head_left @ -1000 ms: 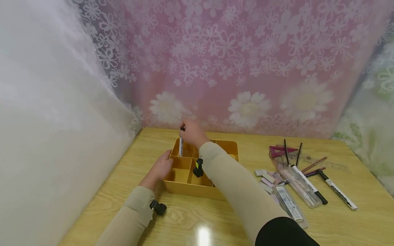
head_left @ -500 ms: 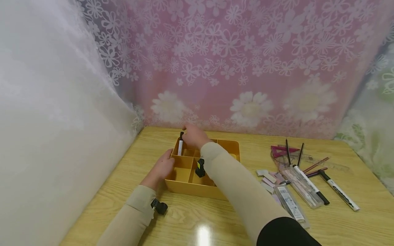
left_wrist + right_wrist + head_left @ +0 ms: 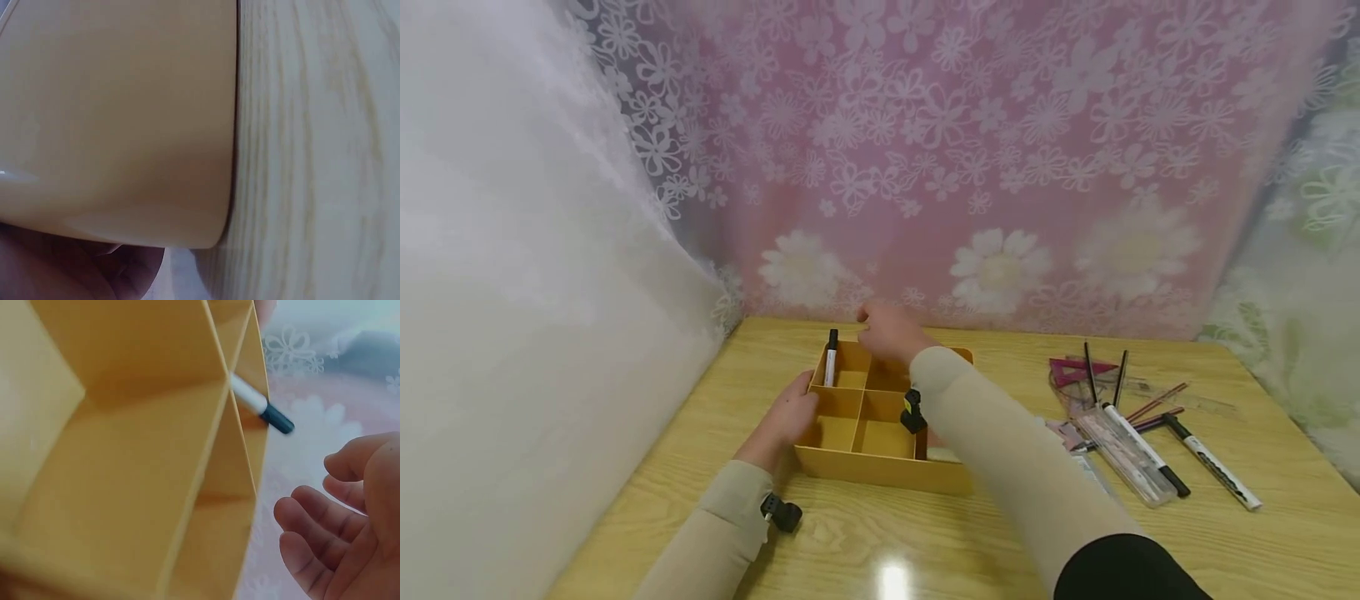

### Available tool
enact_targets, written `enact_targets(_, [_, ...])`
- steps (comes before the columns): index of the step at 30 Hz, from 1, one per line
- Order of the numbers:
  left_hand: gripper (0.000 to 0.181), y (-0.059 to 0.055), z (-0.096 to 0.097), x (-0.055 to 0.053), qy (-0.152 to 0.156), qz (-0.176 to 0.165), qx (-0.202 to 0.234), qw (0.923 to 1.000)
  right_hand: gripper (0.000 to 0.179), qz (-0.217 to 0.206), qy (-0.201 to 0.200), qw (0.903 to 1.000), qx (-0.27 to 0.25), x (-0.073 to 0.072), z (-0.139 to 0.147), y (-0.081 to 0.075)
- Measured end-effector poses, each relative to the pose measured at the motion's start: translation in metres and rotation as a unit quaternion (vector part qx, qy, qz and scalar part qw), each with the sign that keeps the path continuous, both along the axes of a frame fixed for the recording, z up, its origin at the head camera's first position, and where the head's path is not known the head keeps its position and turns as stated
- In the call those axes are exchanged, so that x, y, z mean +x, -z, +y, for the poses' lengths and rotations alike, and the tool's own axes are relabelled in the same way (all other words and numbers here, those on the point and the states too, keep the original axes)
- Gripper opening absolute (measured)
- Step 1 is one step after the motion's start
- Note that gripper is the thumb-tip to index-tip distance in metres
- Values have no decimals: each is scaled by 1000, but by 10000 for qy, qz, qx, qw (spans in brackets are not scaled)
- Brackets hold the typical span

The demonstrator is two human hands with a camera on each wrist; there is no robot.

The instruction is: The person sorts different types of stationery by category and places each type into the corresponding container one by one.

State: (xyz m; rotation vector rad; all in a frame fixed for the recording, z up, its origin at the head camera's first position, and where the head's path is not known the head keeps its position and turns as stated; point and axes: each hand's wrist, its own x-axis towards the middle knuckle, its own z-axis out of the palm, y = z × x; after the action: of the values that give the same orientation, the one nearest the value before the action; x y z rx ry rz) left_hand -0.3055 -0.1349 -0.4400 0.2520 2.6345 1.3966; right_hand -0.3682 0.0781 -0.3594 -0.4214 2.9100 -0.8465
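Marker (image 3: 830, 367): is leaning in the back-left compartment of the yellow box (image 3: 880, 470).
Right hand (image 3: 892, 333): is hovering just beside, fingers loose, holding nothing.
Left hand (image 3: 790, 414): is touching the box's left side; cannot tell whether it is gripping.
Obstruction: right sleeve (image 3: 1000, 450) is covering the box's right part.
Rightward: clear case (image 3: 1123, 458), pink triangle (image 3: 1062, 375) are lying.

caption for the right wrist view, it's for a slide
Empty right hand beside a yellow divided box, with a black-capped white marker sticking out.

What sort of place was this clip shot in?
Perhaps a home desk or craft corner: a wood-grain table backed by a flowered curtain, with a divided box holding a marker.
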Motion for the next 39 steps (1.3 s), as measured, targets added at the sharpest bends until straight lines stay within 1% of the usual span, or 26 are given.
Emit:
enact_targets(2, [57,-1,-1,1,21,-8,9,10000,38,28,8,9999,137,2,9,-6])
enact_targets(4, [57,-1,-1,0,26,-7,1,10000,39,-85,48,9999,84,4,22,-13])
enact_targets(8, [57,0,-1,-1,23,25,-24,10000,40,-49,184,9998,80,6,53,-25])
enact_targets(12, [58,1,-2,-1,-7,-16,8,10000,39,191,318,9984,434,9,85,-30])
enact_targets(16, [58,2,-3,0,-11,-37,8,10000,37,291,463,9962,684,17,121,-30])
enact_targets(18, [58,2,-3,1,-9,-39,-3,10000,37,281,539,9959,664,21,143,-27])
enact_targets(22, [58,1,-2,2,-4,-71,-9,10000,39,132,798,9943,689,29,190,-17])
enact_targets(25, [58,0,-2,2,0,-101,1,9999,41,18,906,9922,859,39,225,-9])
enact_targets(29, [58,0,-2,3,-7,-133,31,9999,41,-106,975,9912,885,54,268,4])
enact_targets(32, [58,0,-2,3,5,-102,41,9999,40,-162,1068,9903,869,64,293,13])
enact_targets(36, [57,1,-1,2,31,-98,84,9999,39,-64,1182,9866,1125,77,322,22])
enact_targets(39, [57,1,-1,2,41,-116,113,9999,31,-108,1176,9841,1323,85,341,29])
